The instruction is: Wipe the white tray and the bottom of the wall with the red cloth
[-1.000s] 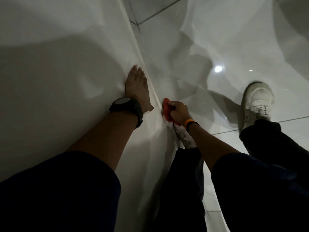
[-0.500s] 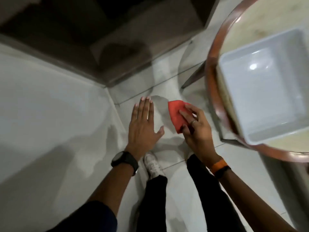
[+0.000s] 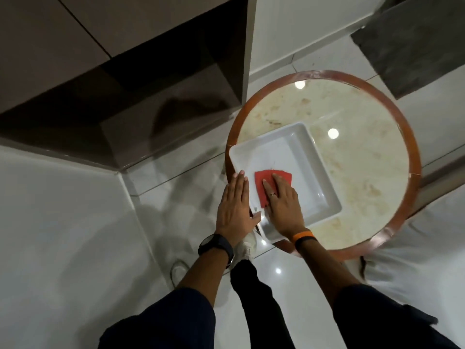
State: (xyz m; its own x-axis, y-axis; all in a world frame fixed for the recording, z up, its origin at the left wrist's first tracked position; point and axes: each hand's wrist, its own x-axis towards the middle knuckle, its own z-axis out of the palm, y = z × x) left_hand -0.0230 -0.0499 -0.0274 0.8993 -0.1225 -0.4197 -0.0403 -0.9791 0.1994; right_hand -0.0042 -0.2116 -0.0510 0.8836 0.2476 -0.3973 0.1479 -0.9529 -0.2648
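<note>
Two hands work the tray together, each with its own job. Farthest left stands the white wall (image 3: 63,222), its bottom edge meeting the glossy floor well apart from where the hands are. The left hand (image 3: 235,206), flat with fingers straight and together, holding nothing, lies against the near left rim of the white tray (image 3: 309,170); this looks like bracing, so the tray does not slide while it is rubbed. Just beside it, the right hand (image 3: 283,202) presses palm down with fingers spread over the red cloth (image 3: 264,187), pinning it flat to the tray's floor so the cloth spreads its contact. The tray sits on the round marble surface (image 3: 364,152) with a wooden rim, its left corner jutting past that rim, a likely reason for steadying it.
</note>
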